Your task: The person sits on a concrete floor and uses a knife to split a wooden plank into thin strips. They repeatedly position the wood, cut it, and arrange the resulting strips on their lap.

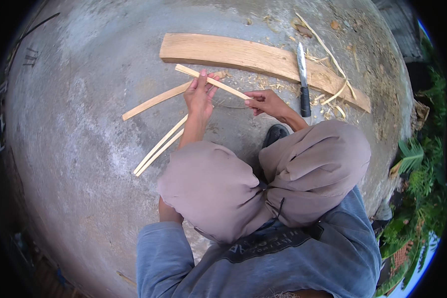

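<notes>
A thin, pale wooden strip (pixel 227 88) slants between my two hands above the concrete floor. My left hand (pixel 199 99) holds it near its upper left end with thumb and fingers. At the lower right end, my right hand (pixel 268 105) pinches the same strip. A line runs along its left end; I cannot tell whether it is split or two strips together. Behind my left hand, a wider wooden strip (pixel 151 105) lies on the floor, partly hidden. Two narrow strips (pixel 159 150) rest side by side next to my left forearm, their upper ends covered.
A long wooden plank (pixel 233 52) lies beyond my hands. Across its right part rests a knife (pixel 303 74) with a black handle, blade pointing away. Shavings (pixel 270 88) and a long curled peeling (pixel 328 47) are scattered around. My bent knees (pixel 313 169) are close below; plants (pixel 422 179) edge the right.
</notes>
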`<state>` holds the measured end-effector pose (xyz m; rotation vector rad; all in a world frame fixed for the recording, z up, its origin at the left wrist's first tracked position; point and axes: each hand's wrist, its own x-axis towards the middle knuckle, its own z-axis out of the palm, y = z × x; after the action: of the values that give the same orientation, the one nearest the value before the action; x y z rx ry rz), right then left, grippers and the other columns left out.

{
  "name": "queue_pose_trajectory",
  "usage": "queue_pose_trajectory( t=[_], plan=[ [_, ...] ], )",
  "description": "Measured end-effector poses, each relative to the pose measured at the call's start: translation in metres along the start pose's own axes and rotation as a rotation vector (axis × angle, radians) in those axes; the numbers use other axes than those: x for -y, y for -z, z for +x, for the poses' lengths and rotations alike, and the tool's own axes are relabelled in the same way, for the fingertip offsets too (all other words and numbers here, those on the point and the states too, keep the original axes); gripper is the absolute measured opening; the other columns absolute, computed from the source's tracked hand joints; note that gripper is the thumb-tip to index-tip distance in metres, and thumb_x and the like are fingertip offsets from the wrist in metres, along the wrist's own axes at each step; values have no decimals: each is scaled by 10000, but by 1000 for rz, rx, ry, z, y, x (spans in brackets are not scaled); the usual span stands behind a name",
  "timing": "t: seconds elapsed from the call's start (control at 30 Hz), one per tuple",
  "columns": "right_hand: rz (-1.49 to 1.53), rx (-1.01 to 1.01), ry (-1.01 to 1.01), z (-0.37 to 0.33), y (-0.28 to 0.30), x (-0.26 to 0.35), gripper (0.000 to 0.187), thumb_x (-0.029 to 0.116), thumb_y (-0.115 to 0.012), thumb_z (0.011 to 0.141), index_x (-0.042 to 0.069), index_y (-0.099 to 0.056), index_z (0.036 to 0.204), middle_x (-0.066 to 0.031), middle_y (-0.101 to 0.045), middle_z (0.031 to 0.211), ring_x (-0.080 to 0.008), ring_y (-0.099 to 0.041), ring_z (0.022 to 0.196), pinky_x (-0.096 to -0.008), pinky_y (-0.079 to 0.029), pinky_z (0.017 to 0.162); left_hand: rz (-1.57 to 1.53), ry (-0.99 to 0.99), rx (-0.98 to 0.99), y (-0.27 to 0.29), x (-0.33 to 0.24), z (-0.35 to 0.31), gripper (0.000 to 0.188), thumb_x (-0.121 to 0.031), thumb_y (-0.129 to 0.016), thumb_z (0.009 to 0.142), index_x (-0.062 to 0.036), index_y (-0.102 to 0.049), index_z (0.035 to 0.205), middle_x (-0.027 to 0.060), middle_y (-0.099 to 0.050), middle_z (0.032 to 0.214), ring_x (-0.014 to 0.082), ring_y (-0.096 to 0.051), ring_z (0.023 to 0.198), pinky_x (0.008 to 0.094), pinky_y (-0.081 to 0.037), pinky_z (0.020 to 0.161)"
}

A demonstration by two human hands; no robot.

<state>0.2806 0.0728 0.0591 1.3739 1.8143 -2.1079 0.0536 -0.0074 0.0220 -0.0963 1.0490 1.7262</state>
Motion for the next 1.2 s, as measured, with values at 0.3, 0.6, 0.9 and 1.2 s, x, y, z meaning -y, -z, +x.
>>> queue_pose_trajectory(
  t=[0.3, 0.6, 0.9, 1.2],
  plan=[
    [-276, -78, 436, 35, -7, -41, 320, 197, -668, 1014, 26, -693, 1284, -113, -697, 935, -172, -620, 771, -333, -513, 715, 326, -147, 6, -13, -14, -35, 493, -297, -630, 1051, 24, -520, 1408, 109, -683, 1137, 244, -684, 1128, 419, -549, 1014],
    [-93, 14, 433, 22, 21, -58, 325, 208, -708, 987, 50, -715, 1270, -147, -723, 1045, -207, -649, 908, -330, -514, 790, 404, -82, 81, -35, 3, -33, 376, -288, -562, 1082, 8, -565, 1313, 96, -684, 1115, 245, -685, 1133, 398, -572, 1018],
    [131, -23, 340, 4, 39, -71, 334, 225, -734, 968, 19, -730, 1230, -114, -748, 1004, -158, -622, 822, -326, -504, 759, 428, -28, 116, -71, 24, -19, 358, -295, -575, 1074, 12, -591, 1259, 125, -711, 1118, 244, -698, 1110, 397, -589, 1012],
    [11, -325, 403, 0, -7, -92, 330, 192, -779, 929, 60, -749, 1230, -105, -686, 917, -220, -616, 836, -352, -504, 761, 396, 26, 21, -91, 73, 22, 339, -410, -498, 1103, -85, -542, 1017, -28, -407, 743, 87, -406, 621, 249, -419, 588]
  ],
)
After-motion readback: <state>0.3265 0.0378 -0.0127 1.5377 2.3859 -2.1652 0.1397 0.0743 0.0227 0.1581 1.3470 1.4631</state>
